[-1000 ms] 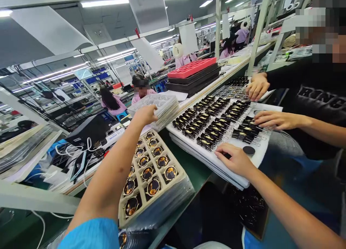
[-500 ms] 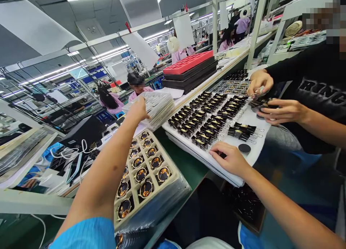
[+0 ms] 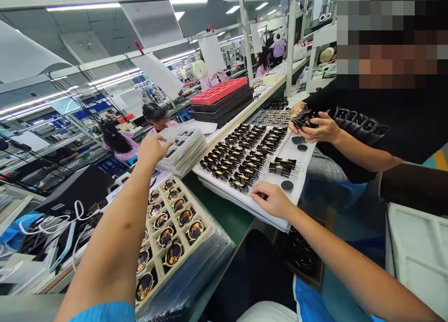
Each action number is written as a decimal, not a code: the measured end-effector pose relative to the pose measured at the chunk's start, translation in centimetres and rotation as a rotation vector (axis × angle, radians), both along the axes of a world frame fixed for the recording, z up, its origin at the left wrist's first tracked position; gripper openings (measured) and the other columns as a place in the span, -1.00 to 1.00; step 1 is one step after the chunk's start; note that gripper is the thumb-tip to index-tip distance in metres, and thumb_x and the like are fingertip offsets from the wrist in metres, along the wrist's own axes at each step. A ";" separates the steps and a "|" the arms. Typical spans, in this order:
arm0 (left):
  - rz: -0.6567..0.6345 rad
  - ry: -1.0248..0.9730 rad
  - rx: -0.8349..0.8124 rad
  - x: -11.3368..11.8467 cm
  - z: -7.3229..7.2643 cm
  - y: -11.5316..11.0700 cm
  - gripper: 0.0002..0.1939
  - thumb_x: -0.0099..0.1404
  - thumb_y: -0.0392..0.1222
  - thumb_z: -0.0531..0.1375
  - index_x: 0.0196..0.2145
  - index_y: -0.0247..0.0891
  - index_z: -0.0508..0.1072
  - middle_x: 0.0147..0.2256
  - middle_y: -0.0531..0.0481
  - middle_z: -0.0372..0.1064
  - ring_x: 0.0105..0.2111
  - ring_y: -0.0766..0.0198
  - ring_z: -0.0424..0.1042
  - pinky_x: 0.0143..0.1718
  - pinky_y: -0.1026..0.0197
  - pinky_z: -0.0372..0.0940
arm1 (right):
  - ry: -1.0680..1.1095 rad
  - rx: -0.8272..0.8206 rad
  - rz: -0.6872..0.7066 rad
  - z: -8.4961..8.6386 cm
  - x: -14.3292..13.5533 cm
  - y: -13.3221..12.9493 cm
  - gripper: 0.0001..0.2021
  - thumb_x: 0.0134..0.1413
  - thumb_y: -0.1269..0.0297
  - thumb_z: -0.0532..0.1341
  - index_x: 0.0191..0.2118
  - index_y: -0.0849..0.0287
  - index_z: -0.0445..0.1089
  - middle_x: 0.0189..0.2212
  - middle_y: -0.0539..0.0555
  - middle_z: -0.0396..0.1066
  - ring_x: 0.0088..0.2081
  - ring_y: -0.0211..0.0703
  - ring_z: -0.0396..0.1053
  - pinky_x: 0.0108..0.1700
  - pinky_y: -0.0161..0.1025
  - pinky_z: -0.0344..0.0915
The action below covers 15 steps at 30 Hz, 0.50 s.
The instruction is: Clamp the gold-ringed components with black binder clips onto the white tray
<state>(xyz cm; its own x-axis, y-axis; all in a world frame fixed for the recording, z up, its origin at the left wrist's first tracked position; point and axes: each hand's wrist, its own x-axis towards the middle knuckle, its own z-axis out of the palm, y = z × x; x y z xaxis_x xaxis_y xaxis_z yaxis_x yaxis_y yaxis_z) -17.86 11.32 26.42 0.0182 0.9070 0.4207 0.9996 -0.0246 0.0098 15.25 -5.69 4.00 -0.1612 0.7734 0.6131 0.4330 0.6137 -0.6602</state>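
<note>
My left hand [image 3: 154, 149] is over the left edge of a stack of clear plastic trays [image 3: 189, 156], its fingers apart. Dark pieces show in the top tray. My right hand [image 3: 273, 199] rests at the near edge of a white foam sheet [image 3: 297, 172], thumb and forefinger close together; whatever is between them is hidden. Rows of black binder clips [image 3: 241, 149] with pale pieces between them cover that sheet. A dark disc [image 3: 287, 185] lies just right of my right hand. Below my left forearm, a beige tray [image 3: 196, 205] holds round gold-rimmed watch parts [image 3: 185, 216].
A co-worker's hands [image 3: 315, 126] hold a dark cluster at the sheet's far right. Red [image 3: 220, 91] and black trays [image 3: 224, 112] are stacked behind. White cables [image 3: 52, 224] and a black box [image 3: 77, 186] lie left. A container of dark pieces [image 3: 297, 252] sits below the bench.
The view has swung right. My left hand has shifted toward the tray stack's left edge, uncovering dark pieces. My right hand stays at the sheet's edge. The co-worker's hands have come together.
</note>
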 end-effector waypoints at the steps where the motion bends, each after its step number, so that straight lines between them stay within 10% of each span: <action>1: 0.019 -0.041 0.068 -0.1 0.1 -0.1 -0.60 0.34 0.08 0.21 -0.10 -0.32 0.56 -0.15 -0.29 0.51 -0.01 -0.13 0.45 0.07 -0.04 0.30 | 0.002 -0.003 0.001 0.0 0.0 0.0 -0.83 0.25 0.36 0.18 -0.38 0.12 0.43 -0.43 0.07 0.48 -0.40 -0.13 0.39 -0.36 -0.21 0.30; 10: -0.188 -0.075 0.641 -4.3 2.1 -6.4 -0.32 0.39 0.23 0.10 -0.07 -0.59 0.55 -0.10 -0.18 0.48 0.02 -0.04 0.45 0.04 -0.25 0.33 | 0.029 0.003 0.000 -0.3 0.0 0.0 -0.83 0.26 0.36 0.19 -0.39 0.14 0.43 -0.43 0.06 0.47 -0.40 -0.15 0.38 -0.38 -0.25 0.29; 15: -0.538 0.113 0.914 -7.1 -3.1 -18.7 -0.77 0.24 -0.18 0.37 -0.17 -0.36 0.62 -0.09 -0.07 0.61 -0.13 0.11 0.59 0.05 -0.21 0.43 | 0.038 0.022 0.003 -0.2 0.1 -0.3 -0.82 0.26 0.36 0.18 -0.39 0.13 0.42 -0.44 0.06 0.47 -0.40 -0.15 0.39 -0.40 -0.26 0.29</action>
